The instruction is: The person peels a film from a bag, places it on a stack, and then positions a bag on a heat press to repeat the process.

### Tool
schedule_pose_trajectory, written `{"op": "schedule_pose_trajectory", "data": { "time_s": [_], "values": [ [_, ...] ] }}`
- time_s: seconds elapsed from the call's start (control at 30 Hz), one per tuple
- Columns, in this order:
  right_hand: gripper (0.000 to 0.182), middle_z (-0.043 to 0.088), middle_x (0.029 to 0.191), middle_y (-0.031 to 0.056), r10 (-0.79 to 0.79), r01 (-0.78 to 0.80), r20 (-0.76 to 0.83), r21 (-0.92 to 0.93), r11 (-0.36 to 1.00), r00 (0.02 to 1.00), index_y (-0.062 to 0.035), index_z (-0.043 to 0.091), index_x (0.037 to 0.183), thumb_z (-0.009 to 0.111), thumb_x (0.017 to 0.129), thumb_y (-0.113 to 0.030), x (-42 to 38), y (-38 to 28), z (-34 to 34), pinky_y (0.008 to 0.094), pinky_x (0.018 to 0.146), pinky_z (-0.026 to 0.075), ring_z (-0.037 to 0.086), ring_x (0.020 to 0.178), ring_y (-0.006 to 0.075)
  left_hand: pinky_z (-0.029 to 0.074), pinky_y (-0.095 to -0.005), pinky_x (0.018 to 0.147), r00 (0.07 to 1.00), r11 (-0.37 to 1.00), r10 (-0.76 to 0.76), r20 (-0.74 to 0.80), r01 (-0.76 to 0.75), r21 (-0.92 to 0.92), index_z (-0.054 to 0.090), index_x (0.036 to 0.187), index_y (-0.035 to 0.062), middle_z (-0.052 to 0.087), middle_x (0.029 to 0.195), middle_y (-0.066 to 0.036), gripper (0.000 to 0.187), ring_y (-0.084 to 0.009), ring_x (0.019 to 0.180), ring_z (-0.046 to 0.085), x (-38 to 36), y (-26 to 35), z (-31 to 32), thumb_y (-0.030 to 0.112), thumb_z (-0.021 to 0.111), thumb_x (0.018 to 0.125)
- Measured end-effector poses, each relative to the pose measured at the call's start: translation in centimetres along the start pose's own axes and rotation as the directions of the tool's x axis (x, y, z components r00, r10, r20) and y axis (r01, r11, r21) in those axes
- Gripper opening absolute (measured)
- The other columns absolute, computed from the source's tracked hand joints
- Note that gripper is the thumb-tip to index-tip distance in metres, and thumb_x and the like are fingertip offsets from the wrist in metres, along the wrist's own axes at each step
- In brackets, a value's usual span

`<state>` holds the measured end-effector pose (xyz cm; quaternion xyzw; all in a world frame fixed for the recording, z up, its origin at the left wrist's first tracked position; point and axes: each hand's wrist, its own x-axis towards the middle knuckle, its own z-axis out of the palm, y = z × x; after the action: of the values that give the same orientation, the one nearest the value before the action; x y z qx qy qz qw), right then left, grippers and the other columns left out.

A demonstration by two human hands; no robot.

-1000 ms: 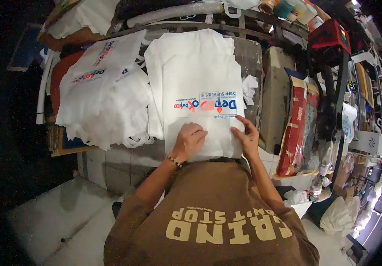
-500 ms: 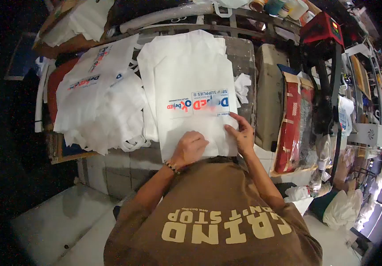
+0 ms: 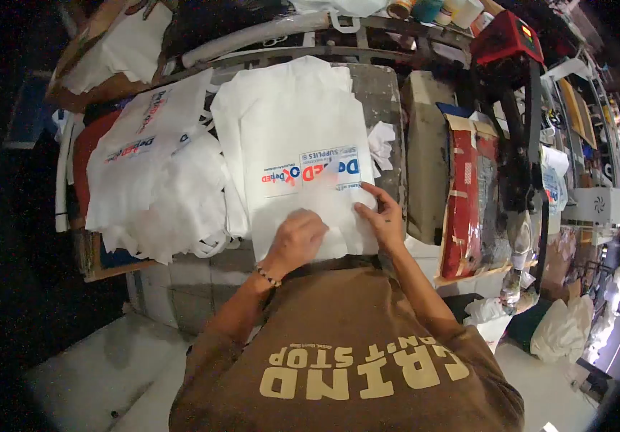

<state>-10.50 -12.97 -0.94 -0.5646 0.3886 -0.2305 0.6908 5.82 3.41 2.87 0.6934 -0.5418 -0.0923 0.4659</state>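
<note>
A white fabric bag (image 3: pixel 302 137) with blue and red print lies on top of a small stack in front of me. My left hand (image 3: pixel 297 236) rests low on its face, fingers curled together and closed; whatever they pinch, if anything, is hidden. At the bag's right edge, beside the print, my right hand (image 3: pixel 384 218) holds the fabric between thumb and fingers. To the left is a heap of similar printed white bags (image 3: pixel 159 162), some bunched up with their handles showing.
A grey bench top (image 3: pixel 382 86) lies under the bags, with a crumpled white scrap (image 3: pixel 382 140) on it. Further right are a taped red box (image 3: pixel 463 194) and a red device with a lit display (image 3: pixel 508 42). An open cardboard box (image 3: pixel 72 90) stands at back left.
The whole view has shifted slightly with my head. Both hands stay at nearly the same places on the bag, the left still curled and the right still at the edge.
</note>
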Motion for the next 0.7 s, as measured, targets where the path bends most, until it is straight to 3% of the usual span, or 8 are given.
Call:
{"op": "schedule_pose_trajectory", "data": {
  "time_s": [0.07, 0.1, 0.17, 0.3, 0.37, 0.43, 0.7],
  "values": [
    [0.051, 0.066, 0.119, 0.0073, -0.115, 0.116, 0.030, -0.061, 0.991, 0.993, 0.0005, 0.061, 0.130, 0.076, 0.081, 0.000, 0.0, 0.0, 0.0, 0.0249, 0.088, 0.048, 0.060, 0.103, 0.0121, 0.052, -0.0394, 0.071, 0.994, 0.999, 0.048, 0.095, -0.047, -0.022, 0.067, 0.082, 0.0028, 0.065, 0.084, -0.011, 0.012, -0.0307, 0.081, 0.063, -0.9, 0.4, 0.6, -0.005, 0.071, 0.074],
    [0.050, 0.066, 0.121, 0.0072, -0.019, 0.020, 0.010, -0.046, 0.999, 1.000, 0.0005, 0.061, 0.129, 0.076, 0.081, -0.001, 0.1, -0.1, 0.2, 0.0257, 0.089, 0.048, 0.060, 0.104, 0.0120, 0.052, -0.0394, 0.071, 0.994, 0.998, 0.062, 0.094, -0.060, -0.019, 0.067, 0.082, 0.0028, 0.065, 0.084, -0.011, 0.012, -0.0307, 0.081, 0.063, -0.4, 0.3, 0.5, -0.005, 0.071, 0.074],
    [0.051, 0.067, 0.121, 0.0087, -0.060, 0.061, 0.008, -0.024, 0.998, 0.998, 0.0005, 0.061, 0.130, 0.076, 0.081, -0.002, 0.1, -0.1, 0.3, 0.0265, 0.090, 0.048, 0.060, 0.103, 0.0135, 0.052, -0.0386, 0.070, 0.975, 0.994, 0.109, 0.195, -0.101, -0.047, 0.067, 0.082, 0.0020, 0.064, 0.084, -0.011, 0.012, -0.0302, 0.080, 0.063, -0.4, 0.9, 0.4, -0.006, 0.070, 0.073],
    [0.051, 0.067, 0.120, 0.0108, -0.052, 0.053, 0.017, -0.050, 0.997, 0.998, 0.0009, 0.061, 0.130, 0.076, 0.082, -0.005, 0.7, -0.3, 0.2, 0.0275, 0.091, 0.048, 0.061, 0.104, 0.0151, 0.052, -0.0379, 0.070, 0.998, 0.999, 0.016, 0.054, -0.013, -0.046, 0.067, 0.082, 0.0017, 0.064, 0.084, -0.011, 0.013, -0.0300, 0.080, 0.063, -0.3, 0.1, 0.7, -0.006, 0.068, 0.072],
    [0.051, 0.067, 0.120, 0.0109, -0.026, 0.026, 0.007, -0.061, 0.998, 1.000, 0.0011, 0.061, 0.130, 0.076, 0.082, -0.005, -0.5, 0.7, -0.4, 0.0276, 0.091, 0.048, 0.061, 0.104, 0.0150, 0.053, -0.0378, 0.070, 0.974, 0.991, 0.117, 0.196, -0.101, -0.090, 0.067, 0.082, 0.0017, 0.064, 0.084, -0.011, 0.013, -0.0301, 0.080, 0.063, -1.1, 0.4, 1.1, -0.006, 0.068, 0.072],
    [0.050, 0.067, 0.120, 0.0114, -0.108, 0.108, 0.011, -0.018, 0.994, 0.994, 0.0017, 0.061, 0.130, 0.076, 0.082, -0.004, 0.4, 0.5, 0.1, 0.0279, 0.092, 0.047, 0.061, 0.106, 0.0154, 0.053, -0.0379, 0.070, 0.979, 0.991, 0.112, 0.173, -0.097, -0.096, 0.067, 0.082, 0.0016, 0.064, 0.084, -0.011, 0.013, -0.0302, 0.080, 0.063, -0.6, 0.6, 0.3, -0.006, 0.068, 0.072],
    [0.051, 0.063, 0.122, 0.0081, -0.066, 0.065, 0.009, 0.032, 0.997, 0.998, 0.0014, 0.057, 0.129, 0.074, 0.082, 0.004, 0.6, 0.5, 0.2, 0.0277, 0.095, 0.046, 0.058, 0.110, 0.0138, 0.052, -0.0376, 0.070, 0.936, 0.976, 0.157, 0.316, -0.099, -0.193, 0.066, 0.081, 0.0013, 0.064, 0.084, -0.010, 0.012, -0.0293, 0.079, 0.063, -1.2, 1.1, 0.5, -0.005, 0.070, 0.072]
  ]
}}
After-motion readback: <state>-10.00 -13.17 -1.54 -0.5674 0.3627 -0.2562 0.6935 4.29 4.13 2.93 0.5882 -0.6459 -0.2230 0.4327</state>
